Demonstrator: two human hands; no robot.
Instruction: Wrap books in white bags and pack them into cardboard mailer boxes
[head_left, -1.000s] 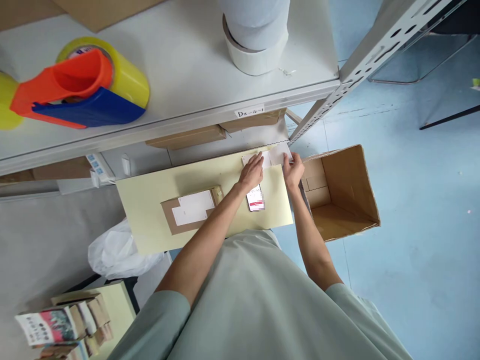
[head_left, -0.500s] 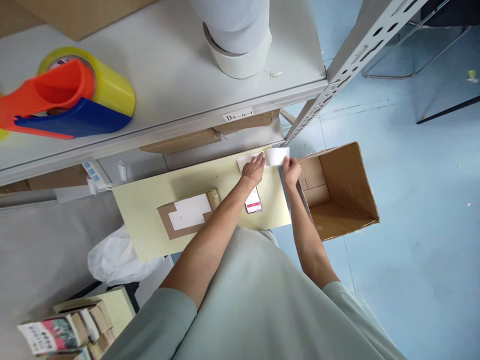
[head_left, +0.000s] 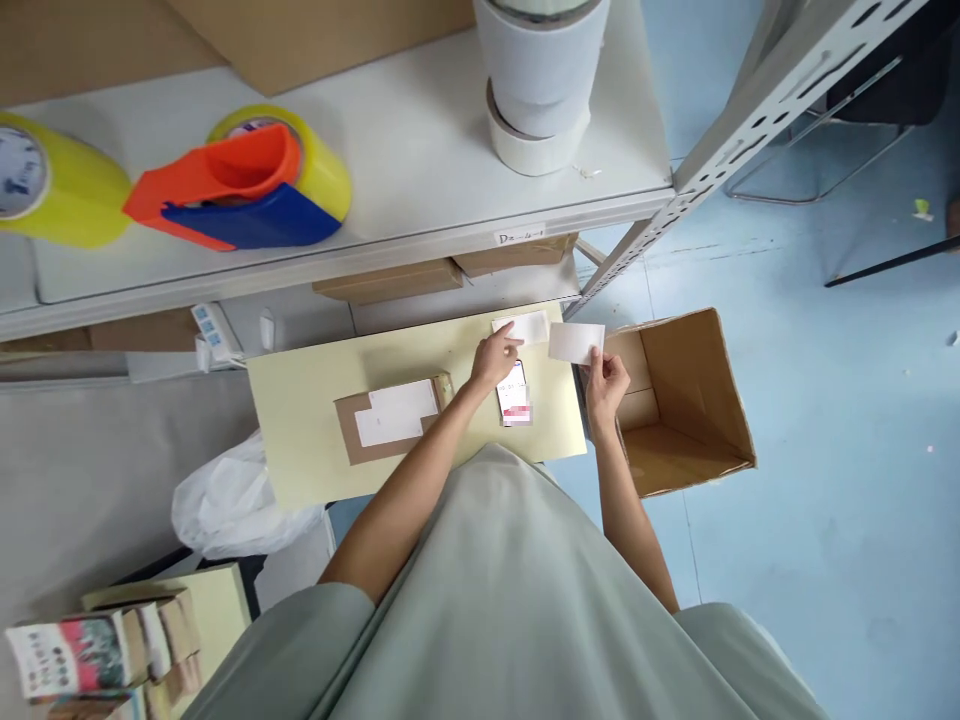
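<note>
My right hand (head_left: 606, 383) pinches a white slip of paper (head_left: 576, 342) and holds it up above the right edge of the pale yellow board (head_left: 315, 400). My left hand (head_left: 495, 360) rests on the board with its fingertips pressing a second white slip (head_left: 525, 327) near the far edge. A phone (head_left: 513, 390) lies on the board just under my left wrist. To the left on the board sits a flat brown parcel (head_left: 390, 420) with white labels on it.
An open, tipped cardboard box (head_left: 686, 400) stands on the blue floor right of the board. A metal shelf (head_left: 390, 170) above carries yellow tape rolls, an orange-blue tape dispenser (head_left: 236, 190) and white rolls (head_left: 540, 90). A white plastic bag (head_left: 232, 505) and stacked small boxes (head_left: 97, 650) lie lower left.
My right hand has lifted one white slip off the pile and drawn it to the right and towards me. My left hand stays pressed on the remaining slip.
</note>
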